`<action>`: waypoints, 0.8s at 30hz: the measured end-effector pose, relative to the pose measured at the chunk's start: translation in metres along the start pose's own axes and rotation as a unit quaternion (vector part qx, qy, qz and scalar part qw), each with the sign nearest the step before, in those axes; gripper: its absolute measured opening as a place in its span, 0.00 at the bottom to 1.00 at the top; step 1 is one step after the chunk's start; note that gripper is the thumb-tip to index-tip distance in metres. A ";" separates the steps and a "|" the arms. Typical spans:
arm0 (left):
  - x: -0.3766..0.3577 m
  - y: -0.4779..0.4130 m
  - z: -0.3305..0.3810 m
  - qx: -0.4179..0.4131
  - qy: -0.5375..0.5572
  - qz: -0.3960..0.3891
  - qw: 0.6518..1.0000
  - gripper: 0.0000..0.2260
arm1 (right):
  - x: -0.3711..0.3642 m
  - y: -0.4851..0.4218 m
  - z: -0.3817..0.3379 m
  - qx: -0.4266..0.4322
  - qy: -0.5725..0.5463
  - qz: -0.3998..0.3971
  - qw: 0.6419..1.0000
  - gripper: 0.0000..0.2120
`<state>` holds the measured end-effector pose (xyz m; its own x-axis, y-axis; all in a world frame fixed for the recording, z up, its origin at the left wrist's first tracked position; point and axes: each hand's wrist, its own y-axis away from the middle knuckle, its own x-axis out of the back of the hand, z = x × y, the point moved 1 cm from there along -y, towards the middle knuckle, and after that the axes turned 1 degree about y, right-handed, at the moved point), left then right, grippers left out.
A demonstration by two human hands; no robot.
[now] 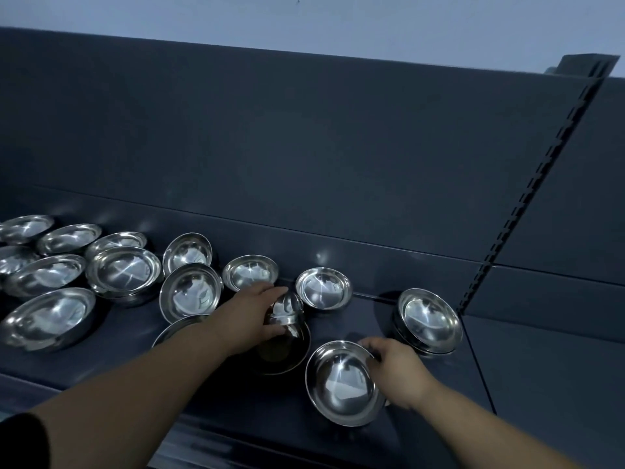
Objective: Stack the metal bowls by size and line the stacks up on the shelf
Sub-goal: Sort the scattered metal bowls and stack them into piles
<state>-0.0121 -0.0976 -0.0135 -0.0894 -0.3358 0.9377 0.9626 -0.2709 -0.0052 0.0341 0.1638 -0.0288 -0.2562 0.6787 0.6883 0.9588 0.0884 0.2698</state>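
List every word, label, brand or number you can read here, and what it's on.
No readable text anywhere. The metal bowls show only glare, including those the left hand and right hand hold; the shelf and slotted upright bear no labels.

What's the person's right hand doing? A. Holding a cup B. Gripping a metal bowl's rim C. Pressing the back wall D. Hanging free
B: the right hand grips the rim of the metal bowl nearest the front edge of the shelf.

Bowl (176,328) mostly behind left forearm (135,384)
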 end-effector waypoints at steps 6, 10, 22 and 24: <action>0.005 0.001 0.003 -0.021 -0.017 0.009 1.000 0.34 | 0.001 -0.002 0.002 -0.067 -0.062 -0.022 0.996 0.07; 0.007 0.000 0.002 -0.014 -0.010 0.017 1.000 0.33 | 0.004 0.000 0.001 -0.116 -0.106 -0.056 0.986 0.06; 0.029 0.010 0.016 0.030 0.081 0.127 0.988 0.29 | 0.040 0.010 -0.011 -0.131 -0.285 0.028 0.949 0.07; 0.039 0.010 0.030 0.034 0.117 0.168 0.978 0.25 | 0.051 0.009 -0.008 -0.116 -0.316 0.058 0.940 0.07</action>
<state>0.0022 -0.0859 0.0332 0.1861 -0.5945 0.7823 0.9621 -0.0514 -0.2679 0.0286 0.1933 0.0148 0.0424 0.9778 0.2054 0.9050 -0.1247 0.4067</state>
